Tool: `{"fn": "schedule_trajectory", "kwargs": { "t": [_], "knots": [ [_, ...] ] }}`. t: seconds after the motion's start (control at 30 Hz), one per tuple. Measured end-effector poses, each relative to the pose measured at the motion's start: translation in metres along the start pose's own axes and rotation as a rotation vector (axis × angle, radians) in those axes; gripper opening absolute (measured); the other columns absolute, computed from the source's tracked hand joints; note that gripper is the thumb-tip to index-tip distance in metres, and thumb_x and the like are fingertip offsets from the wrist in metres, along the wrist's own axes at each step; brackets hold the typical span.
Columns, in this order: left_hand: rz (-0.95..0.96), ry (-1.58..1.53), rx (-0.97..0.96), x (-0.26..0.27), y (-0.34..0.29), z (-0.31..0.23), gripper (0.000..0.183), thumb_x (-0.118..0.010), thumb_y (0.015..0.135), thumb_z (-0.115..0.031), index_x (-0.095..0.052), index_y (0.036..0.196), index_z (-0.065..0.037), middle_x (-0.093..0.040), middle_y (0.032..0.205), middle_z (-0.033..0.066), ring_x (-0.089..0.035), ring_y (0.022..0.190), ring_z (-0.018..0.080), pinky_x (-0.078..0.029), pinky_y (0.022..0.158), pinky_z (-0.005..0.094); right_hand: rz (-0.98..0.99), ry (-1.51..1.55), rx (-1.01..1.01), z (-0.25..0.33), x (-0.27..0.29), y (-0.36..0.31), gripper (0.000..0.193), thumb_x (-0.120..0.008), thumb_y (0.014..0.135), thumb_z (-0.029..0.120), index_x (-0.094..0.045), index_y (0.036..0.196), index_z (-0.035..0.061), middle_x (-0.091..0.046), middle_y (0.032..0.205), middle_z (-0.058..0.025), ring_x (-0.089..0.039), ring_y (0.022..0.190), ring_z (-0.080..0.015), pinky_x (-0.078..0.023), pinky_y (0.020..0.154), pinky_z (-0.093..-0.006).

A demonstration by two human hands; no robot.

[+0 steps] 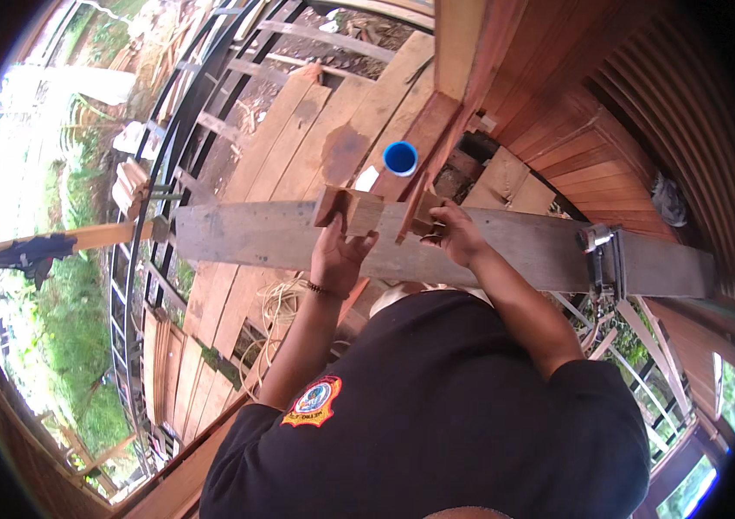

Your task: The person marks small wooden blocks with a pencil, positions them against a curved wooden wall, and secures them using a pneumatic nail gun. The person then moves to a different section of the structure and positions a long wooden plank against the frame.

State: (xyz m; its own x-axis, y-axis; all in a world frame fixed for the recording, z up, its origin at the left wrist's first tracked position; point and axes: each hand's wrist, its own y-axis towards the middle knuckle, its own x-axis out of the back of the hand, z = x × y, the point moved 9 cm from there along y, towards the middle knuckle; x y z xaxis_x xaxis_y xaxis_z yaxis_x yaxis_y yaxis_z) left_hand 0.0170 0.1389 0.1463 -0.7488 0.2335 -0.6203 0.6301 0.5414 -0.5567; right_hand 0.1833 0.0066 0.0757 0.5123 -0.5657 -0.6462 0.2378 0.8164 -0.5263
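One long, flat, grey wood plank [523, 251] runs across, and over it the left hand [339, 259], half open with its thumb spread, holds one short, square-edged wood block [364, 213] at its fingertips. Farther right along the plank, the right hand [458, 235] has its fingers bent and nearly closed on one small brown wood piece [424, 213]. One round, smooth, blue cup [400, 158] is just past the plank's far edge.

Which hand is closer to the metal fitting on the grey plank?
Right. The right hand is left of the metal fitting, with bare grey plank between them; the left hand is farther left, at the wooden block.
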Motion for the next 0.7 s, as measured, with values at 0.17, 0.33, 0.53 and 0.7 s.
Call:
{"fn": "schedule_trajectory", "kwargs": {
  "t": [0.17,0.33,0.53,0.7],
  "knots": [
    [0.047,0.124,0.032,-0.034,0.026,0.013,0.042,-0.063,0.1,-0.028,-0.048,0.134,-0.008,-0.058,0.134,0.0106,-0.059,0.122,0.0282,-0.051,0.102,0.0467,-0.133,-0.222,0.527,0.096,-0.005,-0.083,0.075,-0.079,0.079,0.014,-0.042,0.143,0.002,-0.058,0.13,-0.0108,-0.061,0.109,-0.0215,-0.051,0.093,-0.0406],
    [0.154,0.141,0.143,-0.075,0.039,0.046,0.04,-0.066,0.098,-0.024,-0.05,0.131,-0.009,-0.06,0.131,0.0091,-0.061,0.12,0.027,-0.053,0.101,0.0458,-0.649,-1.198,1.075,0.159,-0.032,-0.172,0.085,-0.083,0.068,0.005,-0.043,0.143,0.0031,-0.056,0.132,-0.0174,-0.057,0.119,-0.0338,-0.046,0.104,-0.0423],
    [0.235,0.16,0.249,-0.104,0.046,0.074,0.041,-0.064,0.099,-0.027,-0.049,0.135,-0.013,-0.061,0.129,0.007,-0.061,0.119,0.0259,-0.053,0.102,0.0461,-0.593,-1.578,1.001,0.153,-0.013,-0.191,0.075,-0.076,0.068,0.006,-0.051,0.138,0.0108,-0.052,0.141,-0.0122,-0.049,0.129,-0.0377,-0.042,0.109,-0.0471],
    [0.154,0.253,0.265,-0.092,0.051,0.087,0.046,-0.064,0.099,-0.034,-0.048,0.137,-0.014,-0.06,0.131,0.0076,-0.061,0.119,0.0273,-0.053,0.099,0.0432,-0.447,-1.96,0.427,0.075,0.08,-0.142,0.064,-0.061,0.078,0.003,-0.056,0.138,0.0233,-0.041,0.151,-0.0077,-0.039,0.139,-0.035,-0.038,0.115,-0.0446]
  ]
}}
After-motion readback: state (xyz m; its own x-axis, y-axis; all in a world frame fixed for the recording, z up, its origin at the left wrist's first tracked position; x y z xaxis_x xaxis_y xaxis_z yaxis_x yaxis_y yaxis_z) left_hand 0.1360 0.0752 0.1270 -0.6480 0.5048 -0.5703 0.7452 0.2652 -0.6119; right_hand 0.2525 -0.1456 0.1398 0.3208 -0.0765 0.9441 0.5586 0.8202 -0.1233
